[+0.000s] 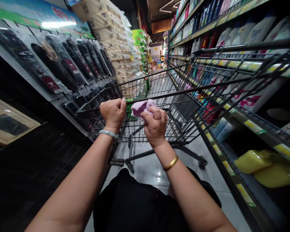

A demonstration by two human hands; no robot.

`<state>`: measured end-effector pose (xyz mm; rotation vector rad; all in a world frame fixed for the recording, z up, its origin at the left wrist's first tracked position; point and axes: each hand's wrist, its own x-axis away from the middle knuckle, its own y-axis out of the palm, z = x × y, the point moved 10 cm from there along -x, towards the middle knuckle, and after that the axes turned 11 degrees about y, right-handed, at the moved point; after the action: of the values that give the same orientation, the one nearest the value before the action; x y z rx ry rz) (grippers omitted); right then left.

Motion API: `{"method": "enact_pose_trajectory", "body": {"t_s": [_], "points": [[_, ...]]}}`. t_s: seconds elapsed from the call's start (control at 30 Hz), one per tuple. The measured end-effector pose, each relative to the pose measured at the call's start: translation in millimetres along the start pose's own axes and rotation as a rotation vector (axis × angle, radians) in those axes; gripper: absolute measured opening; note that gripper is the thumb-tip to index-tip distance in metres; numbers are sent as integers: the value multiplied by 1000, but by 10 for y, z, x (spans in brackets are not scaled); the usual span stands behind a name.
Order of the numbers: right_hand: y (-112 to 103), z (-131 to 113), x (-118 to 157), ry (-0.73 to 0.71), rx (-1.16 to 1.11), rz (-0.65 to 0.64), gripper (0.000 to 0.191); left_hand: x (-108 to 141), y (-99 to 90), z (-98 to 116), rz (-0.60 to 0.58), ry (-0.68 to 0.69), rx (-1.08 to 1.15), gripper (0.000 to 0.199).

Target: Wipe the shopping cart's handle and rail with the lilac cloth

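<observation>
My right hand [156, 125] is closed around a crumpled lilac cloth [142, 108], which rests against the near top rim of a black wire shopping cart [198, 91]. To its left, my left hand [113, 111] is wrapped in a fist on the same rim, thumb on top. A pale bangle [108, 134] circles my left wrist and a gold one [171, 163] my right. The cart's wire basket stretches out ahead of both hands. Part of the cloth is hidden under my right fingers.
Packaged dark goods [74, 58] hang on a rack at the left, with tall stacks of wrapped tissue packs [113, 42] beyond. Shelves of bottles [241, 33] line the right side, yellow jugs [251, 161] low down. Tiled floor [157, 175] runs along the aisle.
</observation>
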<state>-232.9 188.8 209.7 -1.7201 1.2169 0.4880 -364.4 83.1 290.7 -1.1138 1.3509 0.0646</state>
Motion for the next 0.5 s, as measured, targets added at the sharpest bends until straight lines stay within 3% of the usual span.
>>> {"method": "enact_pose_trajectory", "body": {"t_s": [0.17, 0.27, 0.4, 0.5], "points": [[287, -123, 149, -155, 68, -221, 24, 4, -4, -38, -22, -5, 20, 54], [184, -108, 81, -135, 54, -220, 21, -7, -71, 24, -1, -8, 14, 50], [-240, 70, -216, 13, 5, -14, 28, -61, -243, 435, 114, 46, 138, 37], [-171, 139, -208, 51, 22, 13, 28, -140, -165, 866, 49, 152, 283, 39]]}}
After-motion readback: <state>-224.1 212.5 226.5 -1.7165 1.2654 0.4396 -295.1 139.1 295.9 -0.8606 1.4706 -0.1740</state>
